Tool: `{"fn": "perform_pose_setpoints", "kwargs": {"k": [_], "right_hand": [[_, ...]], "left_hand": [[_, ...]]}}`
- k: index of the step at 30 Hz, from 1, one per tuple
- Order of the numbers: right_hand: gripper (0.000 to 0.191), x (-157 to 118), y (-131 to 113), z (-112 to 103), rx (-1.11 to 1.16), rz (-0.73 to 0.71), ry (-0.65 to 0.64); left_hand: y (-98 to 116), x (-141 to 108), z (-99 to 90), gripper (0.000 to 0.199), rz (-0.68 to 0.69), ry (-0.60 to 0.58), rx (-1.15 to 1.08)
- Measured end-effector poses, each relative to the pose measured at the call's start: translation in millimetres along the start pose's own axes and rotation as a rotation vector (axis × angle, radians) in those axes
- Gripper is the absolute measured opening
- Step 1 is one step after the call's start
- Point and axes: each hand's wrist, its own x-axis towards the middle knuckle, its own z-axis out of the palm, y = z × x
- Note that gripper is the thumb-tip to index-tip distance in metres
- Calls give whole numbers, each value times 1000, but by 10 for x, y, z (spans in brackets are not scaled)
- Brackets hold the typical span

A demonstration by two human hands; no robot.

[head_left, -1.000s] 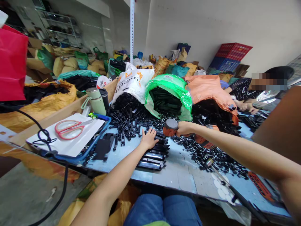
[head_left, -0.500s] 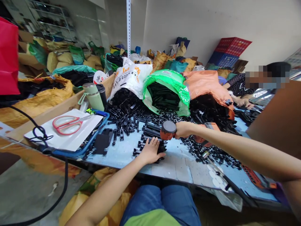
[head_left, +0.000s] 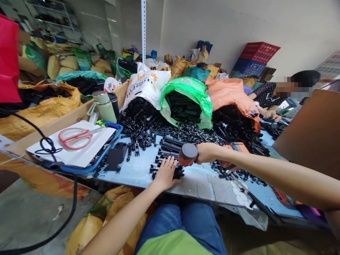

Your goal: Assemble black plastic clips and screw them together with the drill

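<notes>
My right hand [head_left: 208, 153] is wrapped around the handle of an orange and black cordless drill [head_left: 188, 154], whose rounded rear end faces me. Its tip is hidden from view. Beneath and beside the drill lies a row of long black plastic parts [head_left: 171, 146] on the light blue tabletop [head_left: 138, 171]. My left hand [head_left: 165, 173] rests over the near end of that row, fingers stretched out and touching the parts. Loose screws and small black pieces [head_left: 198, 135] are heaped just beyond the row.
White [head_left: 147, 85], green [head_left: 186, 85] and orange [head_left: 225, 92] sacks spill black parts at the back. Left, red-handled scissors [head_left: 77, 138] lie on white paper over a blue tray [head_left: 117, 136]. A hammer-like tool [head_left: 239, 186] lies right. Another person [head_left: 268, 95] works beyond a cardboard panel [head_left: 305, 131].
The drill and my right hand have come slightly nearer to me along the row. My left hand has shifted a little toward me too. The whole view has moved slightly.
</notes>
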Motion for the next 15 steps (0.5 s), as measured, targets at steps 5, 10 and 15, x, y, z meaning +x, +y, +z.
{"fn": "perform_pose_setpoints", "kwargs": {"k": [5,10,15], "right_hand": [[19,34,-55,72,10,1,-94],[28,-232,-143,90,-15,-2,45],[12,-284,-279,143,90,-80,62]], "left_hand": [[18,-26,46,85,9,48,38],[59,-35,-28,84,9,64,47],[75,-37,-52,78,16,64,42]]}}
